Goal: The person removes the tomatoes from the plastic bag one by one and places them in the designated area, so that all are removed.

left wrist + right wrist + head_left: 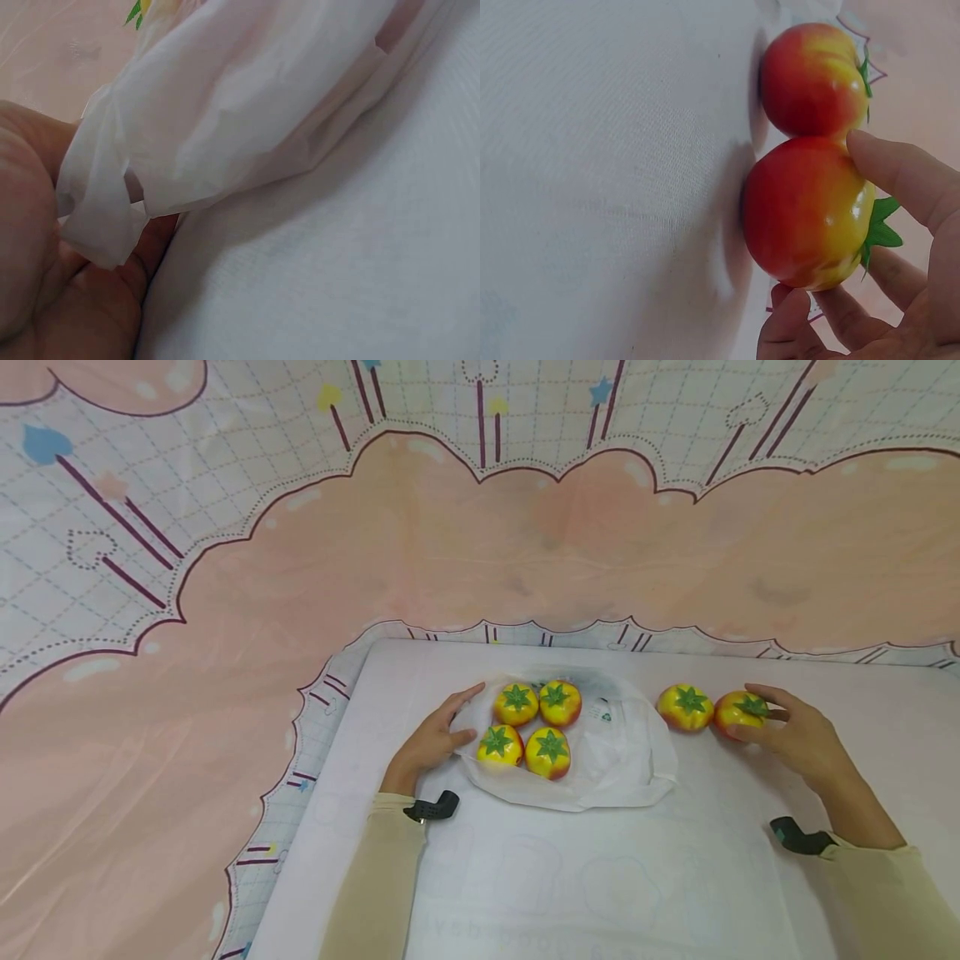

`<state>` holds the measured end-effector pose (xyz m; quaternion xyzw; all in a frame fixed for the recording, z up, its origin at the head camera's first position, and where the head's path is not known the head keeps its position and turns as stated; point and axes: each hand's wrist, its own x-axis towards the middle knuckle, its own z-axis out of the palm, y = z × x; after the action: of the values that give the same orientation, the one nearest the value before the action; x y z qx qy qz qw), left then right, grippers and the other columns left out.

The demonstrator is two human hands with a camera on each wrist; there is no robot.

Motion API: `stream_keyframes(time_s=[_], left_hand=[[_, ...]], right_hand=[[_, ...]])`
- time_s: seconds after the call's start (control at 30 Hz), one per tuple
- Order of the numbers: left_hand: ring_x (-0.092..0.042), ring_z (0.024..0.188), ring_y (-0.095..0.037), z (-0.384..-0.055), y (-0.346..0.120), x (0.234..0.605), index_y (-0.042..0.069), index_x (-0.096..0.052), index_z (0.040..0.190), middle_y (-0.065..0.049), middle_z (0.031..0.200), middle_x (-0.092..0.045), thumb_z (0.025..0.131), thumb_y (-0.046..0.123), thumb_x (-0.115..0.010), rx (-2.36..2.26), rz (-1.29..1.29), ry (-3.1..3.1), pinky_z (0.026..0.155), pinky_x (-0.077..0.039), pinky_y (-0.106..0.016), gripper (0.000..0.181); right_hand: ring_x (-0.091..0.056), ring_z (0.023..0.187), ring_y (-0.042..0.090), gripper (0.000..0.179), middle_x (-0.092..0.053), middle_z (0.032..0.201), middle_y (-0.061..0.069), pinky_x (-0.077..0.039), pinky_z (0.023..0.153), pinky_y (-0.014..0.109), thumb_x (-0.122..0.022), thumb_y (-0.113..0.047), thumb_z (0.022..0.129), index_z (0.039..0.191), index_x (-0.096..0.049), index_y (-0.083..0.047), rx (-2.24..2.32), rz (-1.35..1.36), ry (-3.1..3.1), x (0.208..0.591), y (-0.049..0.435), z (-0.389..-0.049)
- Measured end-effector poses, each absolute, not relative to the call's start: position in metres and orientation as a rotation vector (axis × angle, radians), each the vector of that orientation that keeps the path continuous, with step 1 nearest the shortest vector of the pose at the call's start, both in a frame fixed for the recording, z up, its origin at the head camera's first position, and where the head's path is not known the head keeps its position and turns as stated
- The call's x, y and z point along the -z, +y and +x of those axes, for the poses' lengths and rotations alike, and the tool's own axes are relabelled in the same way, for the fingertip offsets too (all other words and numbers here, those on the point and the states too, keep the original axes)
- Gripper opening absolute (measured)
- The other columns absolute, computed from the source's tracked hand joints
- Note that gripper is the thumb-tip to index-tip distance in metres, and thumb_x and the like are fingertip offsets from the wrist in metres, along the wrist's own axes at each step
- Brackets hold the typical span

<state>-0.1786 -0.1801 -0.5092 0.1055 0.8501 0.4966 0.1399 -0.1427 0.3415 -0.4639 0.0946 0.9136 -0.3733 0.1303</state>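
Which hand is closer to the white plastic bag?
Left. The left hand is at the left edge of the white plastic bag, touching it. The right hand is beyond the bag's right side, with thumb and fingers around the farthest-right fruit.

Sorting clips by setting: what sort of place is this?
Probably a staged recording corner rather than a lived-in room: a cloud-printed covering behind and left of a white-covered table, plus wrist-worn black devices on both arms.
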Motion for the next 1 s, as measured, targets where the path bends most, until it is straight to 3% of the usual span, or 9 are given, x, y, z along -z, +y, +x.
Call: stream_keyframes(time_s=[0.5, 1.0], left_hand=[[-0.023, 0.158, -0.025, -0.178, -0.18, 0.51, 0.053, -0.04, 0.151, 0.008, 0.166, -0.033, 0.094, 0.009, -0.067, -1.428, 0.284, 2.463, 0.127, -0.017, -0.058, 0.077], [-0.022, 0.158, -0.026, -0.179, -0.181, 0.512, 0.055, -0.04, 0.15, 0.009, 0.166, -0.032, 0.094, 0.011, -0.068, -1.436, 0.278, 2.45, 0.127, -0.016, -0.059, 0.076]], right_hand=[[-0.031, 0.132, 0.064, 0.095, -0.027, 0.155, 0.04, -0.042, 0.094, 0.079, -0.068, -0.055, 0.092, 0.163, -0.022, -0.012, 1.019, 0.258, 2.709, 0.457, 0.341, -0.141], [-0.032, 0.133, 0.063, 0.088, -0.029, 0.159, 0.035, -0.043, 0.092, 0.079, -0.067, -0.053, 0.093, 0.162, -0.028, -0.014, 1.006, 0.218, 2.813, 0.443, 0.331, -0.137]])
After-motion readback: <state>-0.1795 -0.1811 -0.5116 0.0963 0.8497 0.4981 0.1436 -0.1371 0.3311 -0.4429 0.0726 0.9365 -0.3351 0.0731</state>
